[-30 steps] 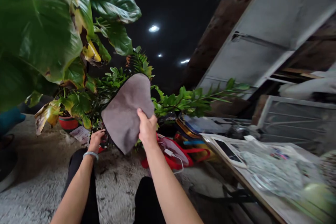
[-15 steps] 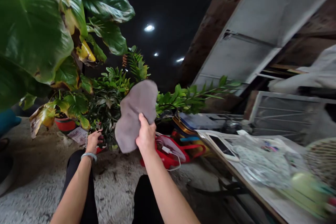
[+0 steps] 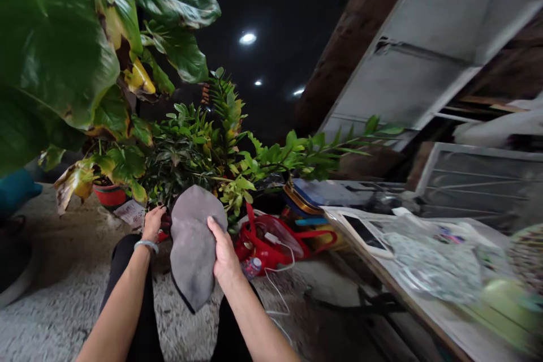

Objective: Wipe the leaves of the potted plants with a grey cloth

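Grey cloth [image 3: 193, 243] lowered since earlier; right grip [image 3: 224, 251] clamps it; left grip [image 3: 153, 225] half-curled, hold unclear, just beside.

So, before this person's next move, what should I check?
Grip of the right hand on the grey black-edged cloth: ok, it is held.
Left hand holding anything: cannot tell, it sits by the plant's base.
Cloth clear of the leafy green potted plant: cannot tell, they look very close.
Thin white cable clear of both hands: ok.
Red bag clear of the cloth: ok.
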A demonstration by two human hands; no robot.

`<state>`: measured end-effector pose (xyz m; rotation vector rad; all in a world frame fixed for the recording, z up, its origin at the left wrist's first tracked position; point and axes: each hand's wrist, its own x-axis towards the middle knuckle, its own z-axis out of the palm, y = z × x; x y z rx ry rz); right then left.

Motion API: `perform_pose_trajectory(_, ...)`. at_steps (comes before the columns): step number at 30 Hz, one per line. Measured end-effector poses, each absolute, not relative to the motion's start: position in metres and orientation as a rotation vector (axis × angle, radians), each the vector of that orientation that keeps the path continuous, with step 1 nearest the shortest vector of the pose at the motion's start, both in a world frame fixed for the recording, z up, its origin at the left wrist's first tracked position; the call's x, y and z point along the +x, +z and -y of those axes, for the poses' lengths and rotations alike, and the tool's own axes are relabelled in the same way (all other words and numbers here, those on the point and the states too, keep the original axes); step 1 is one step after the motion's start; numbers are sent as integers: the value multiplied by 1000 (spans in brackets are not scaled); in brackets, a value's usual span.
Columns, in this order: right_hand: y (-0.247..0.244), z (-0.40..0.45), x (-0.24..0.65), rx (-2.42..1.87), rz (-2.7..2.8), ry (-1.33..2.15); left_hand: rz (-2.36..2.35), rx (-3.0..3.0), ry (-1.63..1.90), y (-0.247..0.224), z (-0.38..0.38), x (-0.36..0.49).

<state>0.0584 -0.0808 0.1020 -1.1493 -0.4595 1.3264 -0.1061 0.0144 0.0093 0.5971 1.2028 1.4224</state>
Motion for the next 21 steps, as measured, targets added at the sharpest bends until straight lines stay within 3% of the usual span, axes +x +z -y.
perform_pose_trajectory(6, 90, 72, 67, -1241, 483, 1080, -1238, 376, 1542, 19, 10, -104)
perform_pose_trajectory(11, 82, 82, 70, -1273, 863, 884, -825, 632, 1336, 43, 42, -91)
perform_pose_trajectory(15, 90, 93, 68, -1178, 1119, 1033, -639, 584, 1237, 51, 58, -77)
perform_pose_trajectory(21, 89, 98, 69, -1174, 1003, 1308, -658, 461, 1280, 51, 65, -79)
